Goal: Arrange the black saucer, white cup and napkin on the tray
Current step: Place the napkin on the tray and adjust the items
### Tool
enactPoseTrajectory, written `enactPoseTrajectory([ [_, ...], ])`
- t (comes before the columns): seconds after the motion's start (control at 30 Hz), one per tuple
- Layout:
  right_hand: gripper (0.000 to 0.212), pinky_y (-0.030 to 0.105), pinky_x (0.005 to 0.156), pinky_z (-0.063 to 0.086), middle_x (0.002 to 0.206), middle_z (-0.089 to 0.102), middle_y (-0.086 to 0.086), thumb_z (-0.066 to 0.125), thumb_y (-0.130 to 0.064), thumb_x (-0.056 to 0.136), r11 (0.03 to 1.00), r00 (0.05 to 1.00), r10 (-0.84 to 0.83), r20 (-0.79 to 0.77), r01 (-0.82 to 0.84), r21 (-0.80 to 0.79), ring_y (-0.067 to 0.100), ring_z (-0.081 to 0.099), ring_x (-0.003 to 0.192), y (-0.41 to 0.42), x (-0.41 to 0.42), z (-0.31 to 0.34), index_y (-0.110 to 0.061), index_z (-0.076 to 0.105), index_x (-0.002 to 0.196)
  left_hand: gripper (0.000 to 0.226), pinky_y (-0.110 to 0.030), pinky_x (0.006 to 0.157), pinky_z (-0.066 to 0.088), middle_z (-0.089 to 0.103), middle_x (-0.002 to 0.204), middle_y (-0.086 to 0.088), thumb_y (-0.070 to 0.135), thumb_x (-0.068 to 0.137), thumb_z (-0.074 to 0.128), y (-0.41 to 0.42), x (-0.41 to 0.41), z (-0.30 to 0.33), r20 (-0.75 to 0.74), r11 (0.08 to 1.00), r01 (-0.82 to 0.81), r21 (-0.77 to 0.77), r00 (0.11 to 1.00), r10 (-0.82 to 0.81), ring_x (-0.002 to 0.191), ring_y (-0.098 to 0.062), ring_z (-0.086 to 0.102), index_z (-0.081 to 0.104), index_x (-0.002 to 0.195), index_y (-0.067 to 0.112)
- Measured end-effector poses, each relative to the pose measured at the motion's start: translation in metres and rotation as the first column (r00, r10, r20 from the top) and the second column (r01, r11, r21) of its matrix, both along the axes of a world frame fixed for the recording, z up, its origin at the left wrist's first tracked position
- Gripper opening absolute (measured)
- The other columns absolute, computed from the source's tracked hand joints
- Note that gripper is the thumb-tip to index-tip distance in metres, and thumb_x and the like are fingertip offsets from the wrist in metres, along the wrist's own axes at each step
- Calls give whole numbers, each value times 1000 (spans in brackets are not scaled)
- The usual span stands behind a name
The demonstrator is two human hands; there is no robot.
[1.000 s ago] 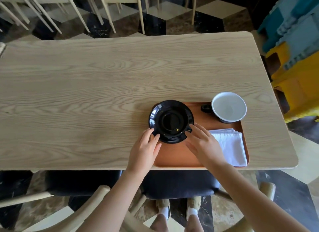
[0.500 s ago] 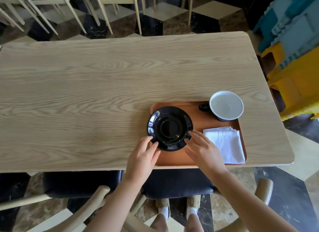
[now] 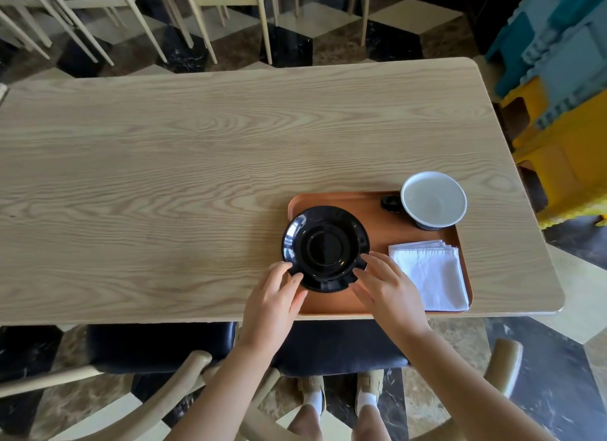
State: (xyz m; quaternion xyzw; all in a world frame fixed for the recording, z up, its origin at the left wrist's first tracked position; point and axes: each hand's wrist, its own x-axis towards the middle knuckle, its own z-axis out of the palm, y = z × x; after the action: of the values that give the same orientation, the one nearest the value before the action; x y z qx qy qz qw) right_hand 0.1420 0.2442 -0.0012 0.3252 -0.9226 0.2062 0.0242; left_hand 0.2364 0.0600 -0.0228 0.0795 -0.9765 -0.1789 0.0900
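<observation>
Saucer (image 3: 325, 248): flat, face up, on tray (image 3: 377, 230) left end, rim overhanging the bench (image 3: 164, 178).
Cup (image 3: 433, 200): upright, far right corner; handle pointed left.
Napkin (image 3: 430, 273): folded, near right; long axis front-to-back.
Left hand (image 3: 272, 302): grip spread, fingertips at saucer's near-left rim.
Right hand (image 3: 387, 289): grip spread, touching near-right rim; contact partly hidden.

Bright daylight, sharp, wide-angle edge warp.

Left hand (image 3: 274, 301) and right hand (image 3: 389, 288) reach forward, palms down, fingers loosely spread.

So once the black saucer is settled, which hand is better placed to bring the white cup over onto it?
Probably the right hand. It rests at the black saucer's right rim, on the same side as the white cup at the tray's far right corner. The left hand would have to cross over the saucer.
</observation>
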Motion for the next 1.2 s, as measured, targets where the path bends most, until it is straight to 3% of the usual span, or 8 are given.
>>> enactPoseTrajectory([
  [0.2,17,35,72,57,87,73,14,80,-8,66,999,999,12,-47,-14,-32,31,68,88,10,-15,15,-4,72,80,36,-42,92,51,66,111,-11,26,82,65,12,-17,22,-42,998,56,-20,998,-57,108,-26,60,64,111,5],
  [0.37,28,44,81,53,105,70,17,77,-9,69,987,977,-159,-144,157,-29,34,65,96,45,-72,33,-6,69,96,43,-48,101,44,61,124,-13,26,85,61,45,-90,45,-100,988,155,-22,983,-156,121,-28,53,56,122,5],
  [0.5,50,47,94,44,135,51,18,66,-20,82,938,946,-324,5,320,136,36,48,121,79,-123,33,-8,50,128,52,-45,103,40,55,132,-15,32,89,54,77,-156,49,4,988,150,21,989,-150,123,-30,49,46,131,3],
  [0.6,55,43,99,40,144,42,10,56,-25,88,909,892,-410,188,385,159,30,38,129,93,-146,27,-13,36,138,61,-38,104,33,48,137,-14,39,91,49,95,-191,40,131,993,114,39,984,-119,126,-28,43,33,137,2],
  [0.77,38,37,83,47,126,61,9,53,-21,88,898,834,-430,344,433,72,30,56,110,98,-154,22,-19,52,125,53,-38,91,41,58,126,-12,32,87,57,106,-206,32,181,981,62,181,979,-95,115,-29,52,42,132,7],
  [0.97,26,34,74,50,98,72,10,52,-9,85,880,798,-386,463,468,-73,24,66,96,97,-151,18,-18,62,107,46,-22,97,32,57,131,-12,17,87,60,102,-206,30,180,904,-37,427,983,-45,123,-24,49,49,130,7],
  [1.1,31,48,80,56,100,72,13,52,-5,84,835,755,-376,538,528,-157,25,67,94,96,-150,16,-17,63,111,37,-10,93,30,58,132,-5,13,89,57,91,-210,35,254,811,-109,574,966,-50,122,-16,51,54,126,11],
  [1.2,29,50,76,56,94,73,13,52,-3,82,826,746,-363,559,535,-177,27,68,86,92,-150,16,-16,66,104,35,-1,80,35,62,126,-4,10,87,59,82,-210,38,282,776,-134,616,958,-59,108,-10,58,58,122,12],
])
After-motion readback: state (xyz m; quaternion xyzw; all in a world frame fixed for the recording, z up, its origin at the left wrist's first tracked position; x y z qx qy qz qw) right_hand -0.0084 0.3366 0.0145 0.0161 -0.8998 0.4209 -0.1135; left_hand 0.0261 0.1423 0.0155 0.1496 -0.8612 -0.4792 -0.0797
